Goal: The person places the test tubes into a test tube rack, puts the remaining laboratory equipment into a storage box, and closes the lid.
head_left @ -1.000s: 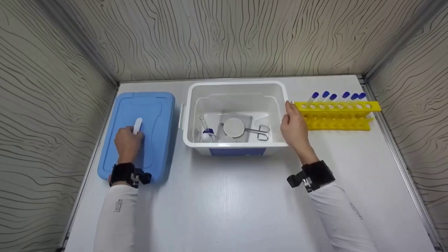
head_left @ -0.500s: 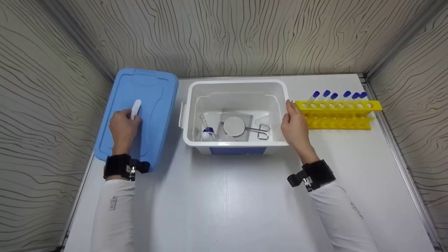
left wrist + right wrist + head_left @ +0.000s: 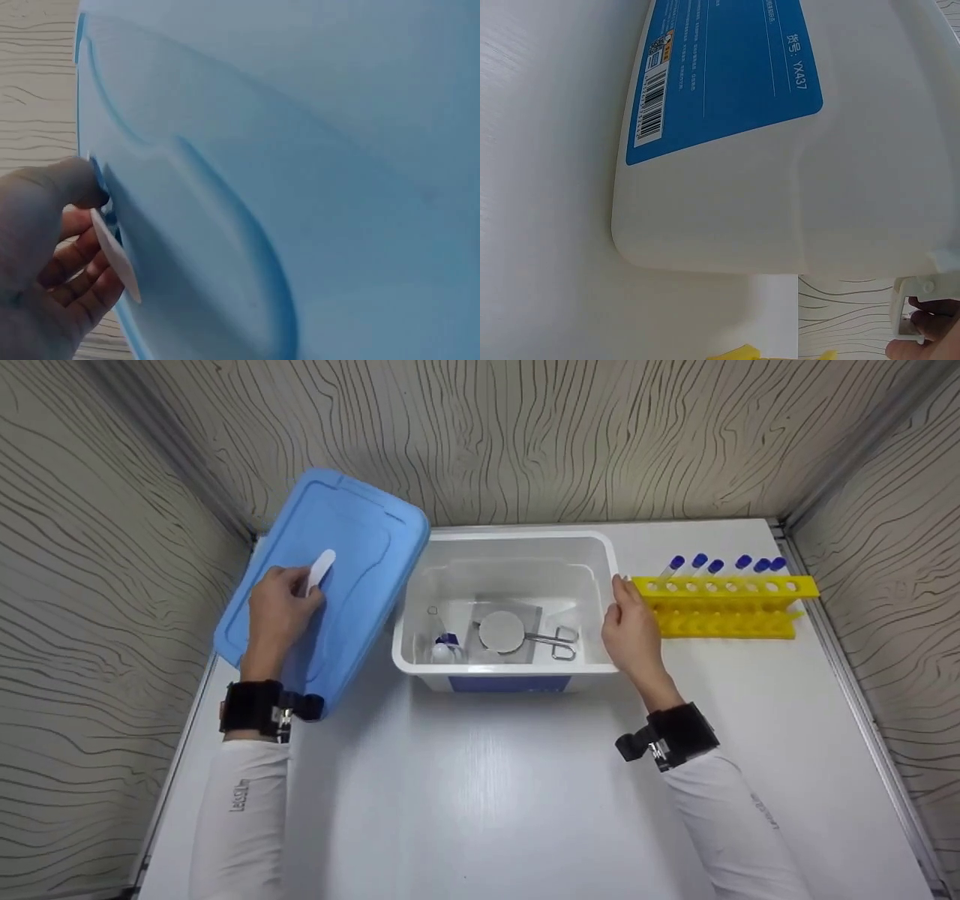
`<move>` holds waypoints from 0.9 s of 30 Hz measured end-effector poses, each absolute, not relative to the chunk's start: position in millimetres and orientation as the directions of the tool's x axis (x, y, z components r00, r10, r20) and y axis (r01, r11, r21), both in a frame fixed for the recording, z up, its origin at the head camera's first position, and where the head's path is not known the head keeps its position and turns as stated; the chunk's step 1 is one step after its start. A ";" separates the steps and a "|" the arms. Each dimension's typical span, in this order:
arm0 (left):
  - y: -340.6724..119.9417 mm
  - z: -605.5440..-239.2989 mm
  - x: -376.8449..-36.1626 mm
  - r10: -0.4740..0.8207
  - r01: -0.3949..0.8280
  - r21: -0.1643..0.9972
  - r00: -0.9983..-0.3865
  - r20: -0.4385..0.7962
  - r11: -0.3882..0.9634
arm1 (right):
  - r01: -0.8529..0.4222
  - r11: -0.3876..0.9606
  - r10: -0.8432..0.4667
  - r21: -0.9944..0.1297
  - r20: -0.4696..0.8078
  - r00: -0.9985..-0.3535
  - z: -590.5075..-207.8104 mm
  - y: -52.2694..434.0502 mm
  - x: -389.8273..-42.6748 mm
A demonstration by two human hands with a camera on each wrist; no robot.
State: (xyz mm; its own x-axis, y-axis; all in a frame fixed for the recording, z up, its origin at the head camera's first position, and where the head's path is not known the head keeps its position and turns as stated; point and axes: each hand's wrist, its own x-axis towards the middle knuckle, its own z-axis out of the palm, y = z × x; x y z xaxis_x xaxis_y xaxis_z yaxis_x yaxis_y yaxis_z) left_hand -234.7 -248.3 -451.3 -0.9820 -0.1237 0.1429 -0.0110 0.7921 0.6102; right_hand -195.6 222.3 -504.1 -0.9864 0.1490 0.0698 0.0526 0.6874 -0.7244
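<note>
My left hand (image 3: 281, 604) grips the white handle (image 3: 321, 568) of a blue lid (image 3: 360, 547), which hangs tilted in the air with its right corner over the left edge of the open white box (image 3: 510, 538). In the left wrist view my fingers (image 3: 45, 255) curl round the handle (image 3: 116, 255) against the lid (image 3: 337, 187). My right hand (image 3: 630, 630) rests flat against the box's right side, fingers straight. Its fingertips (image 3: 930, 334) touch a white latch on the box (image 3: 780, 217). Inside lie a round white disc (image 3: 501, 631), metal scissors (image 3: 555, 641) and a blue-capped tube (image 3: 439, 634).
A yellow rack (image 3: 724, 607) with several blue-capped tubes (image 3: 720, 564) stands just right of the box, close behind my right hand. Patterned walls close in the white table (image 3: 480, 795) on three sides. The box's front carries a blue label (image 3: 727, 67).
The left hand has lifted the blue lid off the table, tilted it and swung it up and right towards the box. The right hand has stayed on the box's side.
</note>
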 end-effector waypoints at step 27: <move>-189.8 -411.7 -243.4 0.314 0.322 0.405 -0.945 0.090 0.855 | 0.046 0.701 0.139 -0.712 0.074 -0.988 -502.4 221.5 -195.4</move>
State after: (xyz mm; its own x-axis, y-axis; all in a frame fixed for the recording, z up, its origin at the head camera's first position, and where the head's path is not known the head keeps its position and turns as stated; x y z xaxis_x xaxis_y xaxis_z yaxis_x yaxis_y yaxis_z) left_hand -243.4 -189.8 -411.7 -0.9452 0.3138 0.0896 0.3224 0.8554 0.4054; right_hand -195.4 221.5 -502.4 -0.9875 0.1392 0.0738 0.0457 0.7011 -0.7116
